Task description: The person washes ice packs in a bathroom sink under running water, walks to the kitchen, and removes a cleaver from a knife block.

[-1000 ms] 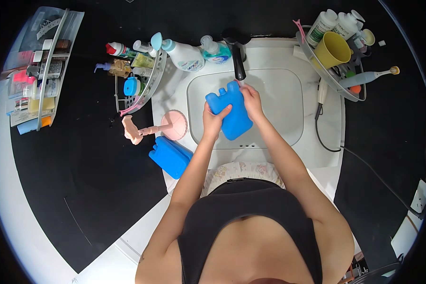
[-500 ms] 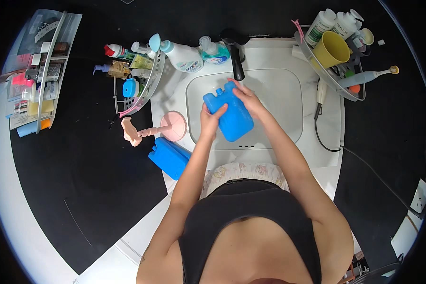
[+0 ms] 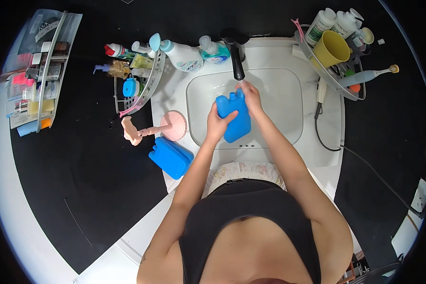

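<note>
A blue ice pack (image 3: 239,124), shaped like a flat bottle with a small cap, is held over the sink (image 3: 288,109). My left hand (image 3: 217,121) grips its left side, thumb across the front face. On its upper right corner, just under the black faucet (image 3: 238,66), my right hand (image 3: 252,98) is closed, its fingertips partly hidden. Water seems to run from the spout onto the right hand. Another blue ice pack (image 3: 170,158) lies on the counter left of the sink, beside my left forearm.
A pink stand (image 3: 173,126) is on the counter at left. Behind the sink are a white bottle (image 3: 182,57) and a green soap bottle (image 3: 215,51). Corner racks hold toiletries, a yellow cup (image 3: 331,49) and an electric toothbrush (image 3: 369,76). A cable (image 3: 319,135) hangs at right.
Both hands have shifted slightly right with the ice pack, which is now turned more upright and narrower to the view. The right hand has moved down and sits closer beneath the spout.
</note>
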The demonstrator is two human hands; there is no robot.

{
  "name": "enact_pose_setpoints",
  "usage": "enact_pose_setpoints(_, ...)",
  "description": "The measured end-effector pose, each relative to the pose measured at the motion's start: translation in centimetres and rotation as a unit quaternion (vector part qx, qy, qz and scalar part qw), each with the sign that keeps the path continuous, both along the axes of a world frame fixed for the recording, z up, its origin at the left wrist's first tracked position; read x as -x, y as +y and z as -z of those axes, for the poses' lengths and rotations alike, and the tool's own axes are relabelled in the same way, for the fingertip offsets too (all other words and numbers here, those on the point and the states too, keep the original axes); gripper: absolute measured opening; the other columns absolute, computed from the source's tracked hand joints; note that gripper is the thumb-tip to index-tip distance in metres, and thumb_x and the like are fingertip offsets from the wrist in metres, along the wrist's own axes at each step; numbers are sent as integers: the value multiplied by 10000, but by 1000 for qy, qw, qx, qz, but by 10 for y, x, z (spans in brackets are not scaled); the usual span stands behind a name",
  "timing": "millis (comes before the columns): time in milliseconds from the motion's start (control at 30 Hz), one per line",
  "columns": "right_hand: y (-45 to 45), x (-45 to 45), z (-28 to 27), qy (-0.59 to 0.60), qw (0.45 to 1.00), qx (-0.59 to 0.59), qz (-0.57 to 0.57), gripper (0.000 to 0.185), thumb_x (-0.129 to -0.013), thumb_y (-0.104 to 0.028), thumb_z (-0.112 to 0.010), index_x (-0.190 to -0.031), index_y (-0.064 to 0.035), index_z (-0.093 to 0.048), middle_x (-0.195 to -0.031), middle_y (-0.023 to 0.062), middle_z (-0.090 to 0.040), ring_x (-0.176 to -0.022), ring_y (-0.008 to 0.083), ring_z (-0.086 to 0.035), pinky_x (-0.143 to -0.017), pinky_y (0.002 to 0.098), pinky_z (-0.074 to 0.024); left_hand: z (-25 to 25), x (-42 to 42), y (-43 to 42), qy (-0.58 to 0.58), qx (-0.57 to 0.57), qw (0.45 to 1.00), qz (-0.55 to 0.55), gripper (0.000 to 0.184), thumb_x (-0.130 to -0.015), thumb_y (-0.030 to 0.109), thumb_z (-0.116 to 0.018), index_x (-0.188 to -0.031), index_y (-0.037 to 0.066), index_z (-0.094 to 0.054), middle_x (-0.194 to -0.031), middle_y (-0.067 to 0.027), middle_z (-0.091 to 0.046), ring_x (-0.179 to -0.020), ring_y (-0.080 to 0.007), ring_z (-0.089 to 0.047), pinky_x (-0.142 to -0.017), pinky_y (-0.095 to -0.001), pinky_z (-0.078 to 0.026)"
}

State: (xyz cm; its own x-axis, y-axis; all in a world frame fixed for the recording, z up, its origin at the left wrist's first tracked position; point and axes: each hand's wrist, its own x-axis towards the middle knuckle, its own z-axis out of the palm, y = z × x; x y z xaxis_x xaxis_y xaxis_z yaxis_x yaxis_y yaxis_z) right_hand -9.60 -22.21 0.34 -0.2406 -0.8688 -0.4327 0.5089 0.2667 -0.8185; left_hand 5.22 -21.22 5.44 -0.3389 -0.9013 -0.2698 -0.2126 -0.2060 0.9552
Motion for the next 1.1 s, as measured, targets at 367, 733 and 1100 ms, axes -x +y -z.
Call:
enact_pose_setpoints(367, -4, -13, 9, 84, 995, -61, -6, 398, -870, -412, -477, -973, -42, -579, -783, 89, -597, -744, 191, -587, -726, 308, -459, -22, 18, 8, -214, 48, 976, -5, 448, -783, 209, -680, -1119, -7, -479, -1027, -126, -594, -900, -208, -588, -785, -310, -475)
enact_pose_setpoints(733, 0, -11, 50, -534, 834, 110, -90, 294, -862, -345, -479, -815, -68, -564, -686, 63, -549, -638, 201, -534, -650, 321, -468, 37, -2, -1, -82, -160, 975, 128, 742, -745, 511, -641, -1153, -88, -478, -1022, -213, -588, -940, -209, -590, -815, -293, -467)
enact_pose_setpoints(1100, -4, 51, -2, -447, 890, -42, -76, 366, -861, -314, -541, -1102, -39, -541, -1023, 104, -575, -1052, 208, -504, -832, 339, -453, 36, -13, -18, -41, -141, 989, 28, 550, -782, 450, -634, -983, -59, -574, -865, -119, -634, -738, -159, -612, -675, -267, -493)
